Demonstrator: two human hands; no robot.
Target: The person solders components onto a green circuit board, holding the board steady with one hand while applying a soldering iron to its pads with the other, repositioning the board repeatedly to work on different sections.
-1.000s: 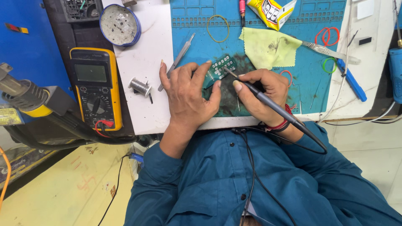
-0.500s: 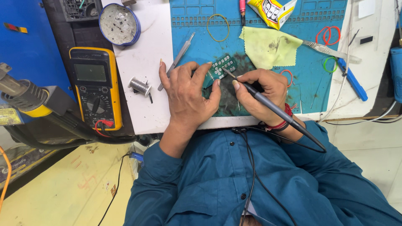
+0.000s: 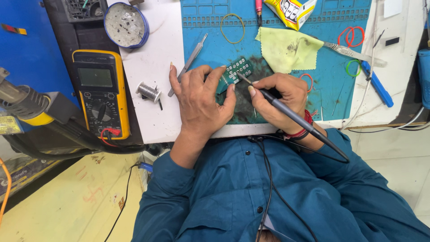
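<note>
At the far left a yellow-cased multimeter (image 3: 102,98) lies on the dark strip beside the white bench top, its red lead plugged in at the near end. Beyond it sits a round blue-rimmed tin (image 3: 126,24) of grey residue, and just right of the meter a small spool of solder wire (image 3: 148,91) rests on the white surface. A pair of steel tweezers (image 3: 190,60) lies slanted across the edge of the blue work mat (image 3: 340,80).

The left hand (image 3: 197,101) is spread flat on the mat, fingers released rather than clenched, its fingertips pinning the near-left edge of the small green circuit board (image 3: 237,71). That board sits near the middle of the mat, on a dark scorched patch. Compared with a second ago the left hand and board sit almost exactly as they did; only the view has shifted slightly, so the board is being held steady.

The right hand (image 3: 280,96) grasps a slim dark soldering iron (image 3: 291,114) like a pen, fingers closed round the barrel, tip resting on the board's near edge; whether it touches a pad I cannot tell. Its cable trails back over the blue sleeve.

Farther right lie a yellow cleaning cloth (image 3: 286,48), coloured rubber bands (image 3: 351,36) and a blue-handled tool (image 3: 378,87).
</note>
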